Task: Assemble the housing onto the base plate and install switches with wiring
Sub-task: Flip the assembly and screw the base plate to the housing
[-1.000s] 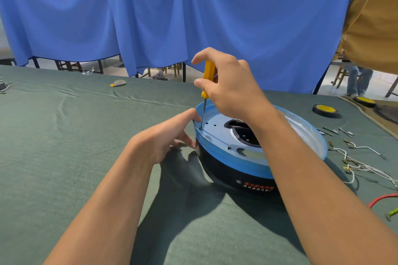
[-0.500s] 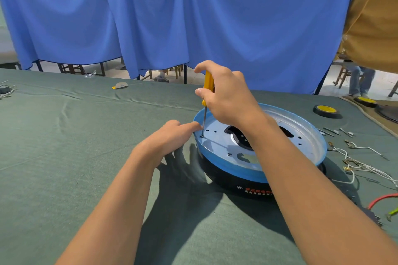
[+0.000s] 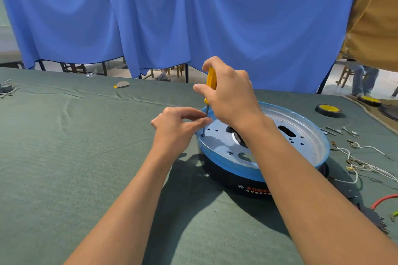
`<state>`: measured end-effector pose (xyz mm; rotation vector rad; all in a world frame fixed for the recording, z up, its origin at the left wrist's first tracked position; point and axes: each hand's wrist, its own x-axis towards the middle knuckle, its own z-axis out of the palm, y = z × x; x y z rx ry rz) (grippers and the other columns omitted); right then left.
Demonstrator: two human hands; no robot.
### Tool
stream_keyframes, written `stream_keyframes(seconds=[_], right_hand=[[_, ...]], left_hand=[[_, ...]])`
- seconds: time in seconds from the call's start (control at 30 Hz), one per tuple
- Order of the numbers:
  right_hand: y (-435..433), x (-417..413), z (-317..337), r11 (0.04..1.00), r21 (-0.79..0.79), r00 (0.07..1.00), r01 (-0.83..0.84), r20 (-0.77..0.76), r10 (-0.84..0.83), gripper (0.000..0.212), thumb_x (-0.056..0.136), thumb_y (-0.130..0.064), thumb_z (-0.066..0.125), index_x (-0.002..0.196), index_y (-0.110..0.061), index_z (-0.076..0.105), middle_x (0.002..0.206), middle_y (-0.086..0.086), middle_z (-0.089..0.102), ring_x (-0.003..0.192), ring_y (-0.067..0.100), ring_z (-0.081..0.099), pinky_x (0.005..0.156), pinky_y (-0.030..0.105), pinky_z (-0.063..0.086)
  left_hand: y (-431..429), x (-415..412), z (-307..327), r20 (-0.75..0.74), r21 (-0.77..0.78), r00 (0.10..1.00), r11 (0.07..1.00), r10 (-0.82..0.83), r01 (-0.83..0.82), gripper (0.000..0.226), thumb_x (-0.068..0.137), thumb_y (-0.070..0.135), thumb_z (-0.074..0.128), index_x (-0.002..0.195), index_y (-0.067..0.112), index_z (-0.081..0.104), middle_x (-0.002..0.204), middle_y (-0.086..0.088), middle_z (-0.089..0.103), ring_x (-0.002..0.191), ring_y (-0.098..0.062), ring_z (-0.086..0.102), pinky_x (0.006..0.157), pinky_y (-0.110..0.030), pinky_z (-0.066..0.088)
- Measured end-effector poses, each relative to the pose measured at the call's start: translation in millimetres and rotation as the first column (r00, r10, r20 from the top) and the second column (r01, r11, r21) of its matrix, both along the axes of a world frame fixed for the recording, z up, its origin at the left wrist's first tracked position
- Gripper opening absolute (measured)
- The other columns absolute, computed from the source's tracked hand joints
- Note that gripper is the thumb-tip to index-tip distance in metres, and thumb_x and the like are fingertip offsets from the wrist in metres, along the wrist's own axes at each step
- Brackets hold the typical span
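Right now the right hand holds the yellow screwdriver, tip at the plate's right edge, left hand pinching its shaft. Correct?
No. The head view shows the yellow screwdriver tip at the left edge of the plate; right hand holds it, left hand pinches its shaft.

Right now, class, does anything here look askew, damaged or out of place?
Nothing stands out. The right hand holds the screwdriver upright on the metal plate; the left hand pinches its shaft. White wires lie loose nearby.

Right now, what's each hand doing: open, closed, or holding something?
Left hand: closed, fingertips pinching the screwdriver shaft.
Right hand: closed around the screwdriver's yellow handle.
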<state>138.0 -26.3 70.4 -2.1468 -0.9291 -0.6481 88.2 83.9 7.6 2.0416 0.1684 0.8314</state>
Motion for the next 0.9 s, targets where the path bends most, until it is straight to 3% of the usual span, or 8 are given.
stream_keyframes(seconds=[0.13,0.2,0.33,0.47,0.57,0.7,0.8,0.9], right_hand=[[-0.8,1.9,6.9,0.996,0.011,0.991,-0.093,-0.093,0.093,0.044,0.096,-0.025,0.056,0.138,-0.016,0.05,0.116,0.006,0.063,0.111,0.025,0.054,0.095,0.031,0.042],[-1.8,3.5,8.6,0.989,0.05,0.978,-0.136,-0.151,0.142,0.045,0.096,-0.014,0.052,0.141,-0.013,0.048,0.128,0.008,0.06,0.116,0.029,0.055,0.1,0.041,0.045],[-2.2,6.9,2.3,0.99,0.101,0.983,-0.099,-0.142,0.113,0.039,0.095,-0.02,0.058,0.133,-0.022,0.054,0.108,0.002,0.064,0.107,0.03,0.058,0.096,0.034,0.043],[-1.4,5.4,-1.9,0.994,0.112,1.0,-0.013,-0.026,0.016,0.024,0.09,-0.034,0.065,0.112,-0.025,0.062,0.084,-0.006,0.057,0.091,0.018,0.05,0.078,0.03,0.039],[-1.1,1.6,1.2,0.996,0.074,0.999,-0.041,-0.014,0.043,0.035,0.09,-0.035,0.064,0.123,-0.021,0.061,0.091,-0.002,0.061,0.094,0.021,0.054,0.086,0.038,0.048],[-4.3,2.7,10.6,0.986,0.058,0.972,-0.157,-0.166,0.165,0.047,0.094,-0.019,0.058,0.14,-0.014,0.049,0.124,0.003,0.064,0.113,0.026,0.059,0.1,0.041,0.045],[-4.8,4.1,9.1,0.979,0.096,0.963,-0.18,-0.188,0.195,0.044,0.092,-0.014,0.061,0.135,-0.019,0.055,0.112,0.003,0.067,0.105,0.029,0.062,0.098,0.041,0.047],[-4.1,4.9,4.5,0.994,0.08,0.991,-0.074,-0.102,0.082,0.036,0.089,-0.027,0.067,0.125,-0.027,0.063,0.095,-0.004,0.063,0.105,0.027,0.055,0.091,0.027,0.04]], left_hand=[[1.0,-0.6,4.7,-0.011,0.133,1.0,0.991,0.027,-0.025,0.014,0.078,0.026,0.079,0.077,0.04,0.074,0.072,0.029,0.06,0.096,-0.009,0.061,0.098,-0.053,0.038],[2.9,-1.4,6.0,-0.014,0.207,0.998,0.977,0.056,-0.052,0.006,0.081,0.028,0.076,0.083,0.033,0.078,0.075,0.029,0.058,0.101,-0.007,0.056,0.099,-0.048,0.033],[2.9,-3.0,6.0,-0.056,0.245,0.998,0.969,0.043,-0.028,0.023,0.085,0.031,0.071,0.071,0.049,0.068,0.069,0.036,0.058,0.099,0.0,0.052,0.084,-0.035,0.019],[0.3,0.0,0.4,-0.06,0.164,0.998,0.987,0.013,-0.003,0.028,0.08,0.037,0.075,0.061,0.052,0.062,0.063,0.033,0.063,0.098,-0.004,0.059,0.095,-0.042,0.027],[-1.5,0.7,0.3,-0.031,0.246,0.996,0.966,0.089,-0.078,0.024,0.082,0.039,0.073,0.063,0.049,0.061,0.068,0.026,0.063,0.099,-0.002,0.053,0.073,-0.036,0.014],[5.8,4.1,0.9,-0.085,0.332,0.993,0.942,0.087,-0.054,0.02,0.086,0.039,0.068,0.067,0.043,0.069,0.079,0.03,0.06,0.098,0.017,0.04,0.073,-0.032,0.011],[9.9,6.0,-0.1,-0.117,0.355,0.992,0.935,0.05,-0.005,0.021,0.091,0.038,0.063,0.075,0.035,0.076,0.09,0.028,0.065,0.102,0.017,0.039,0.08,-0.031,0.012],[7.1,4.6,0.0,-0.108,0.312,0.994,0.95,0.01,0.025,0.022,0.092,0.036,0.061,0.076,0.036,0.076,0.094,0.022,0.069,0.111,0.005,0.045,0.08,-0.032,0.013]])
